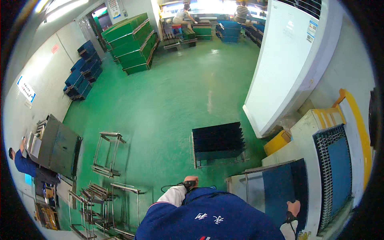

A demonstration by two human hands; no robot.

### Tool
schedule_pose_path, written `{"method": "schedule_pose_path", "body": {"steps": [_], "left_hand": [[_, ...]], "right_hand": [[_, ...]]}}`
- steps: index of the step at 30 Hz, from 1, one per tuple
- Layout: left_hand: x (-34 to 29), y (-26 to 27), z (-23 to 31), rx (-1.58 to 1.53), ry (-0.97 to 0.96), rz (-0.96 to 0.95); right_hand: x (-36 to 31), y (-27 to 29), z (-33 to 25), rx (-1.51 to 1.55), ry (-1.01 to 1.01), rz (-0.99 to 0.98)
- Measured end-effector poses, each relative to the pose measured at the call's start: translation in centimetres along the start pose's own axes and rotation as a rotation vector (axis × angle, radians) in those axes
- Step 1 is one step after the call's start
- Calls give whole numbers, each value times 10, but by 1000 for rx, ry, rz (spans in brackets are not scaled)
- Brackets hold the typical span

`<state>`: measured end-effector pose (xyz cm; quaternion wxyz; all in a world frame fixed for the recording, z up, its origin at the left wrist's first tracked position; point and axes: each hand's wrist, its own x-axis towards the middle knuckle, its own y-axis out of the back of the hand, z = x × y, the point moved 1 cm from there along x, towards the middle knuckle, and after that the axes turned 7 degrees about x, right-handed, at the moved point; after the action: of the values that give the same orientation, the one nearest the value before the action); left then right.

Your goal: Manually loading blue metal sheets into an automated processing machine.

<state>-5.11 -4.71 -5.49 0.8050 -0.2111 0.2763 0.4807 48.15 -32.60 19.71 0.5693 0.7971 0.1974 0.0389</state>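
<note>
My left hand is in front of my body, its fingers curled in, and nothing shows sticking out of it. A dark band wraps that wrist over a white sleeve. Beyond it a wire rack holds several dark panels side by side. At the right my right hand is closed at the edge of a dark blue panel; part of its grip is hidden. Beside that hand a lighter blue panel lies on a pale worktable with a metal bar across it.
Right of the table, a chain conveyor carries a blue panel. A tall white cabinet stands ahead. Metal frames stand on the green floor at left. A person in blue works by a grey cabinet. Green stacked racks stand far left.
</note>
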Motion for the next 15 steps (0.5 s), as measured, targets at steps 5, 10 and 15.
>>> {"method": "schedule_pose_path", "body": {"steps": [5, 10, 15], "left_hand": [[-4, -3, 11, -162, 143, -35], [-29, -10, 34, 835, -727, 77], [-16, -10, 28, -385, 318, 21]], "right_hand": [[-9, 6, -11, -56, -25, 13], [1, -1, 6, -88, -14, 52], [-5, 9, -15, -24, -29, -20]]}}
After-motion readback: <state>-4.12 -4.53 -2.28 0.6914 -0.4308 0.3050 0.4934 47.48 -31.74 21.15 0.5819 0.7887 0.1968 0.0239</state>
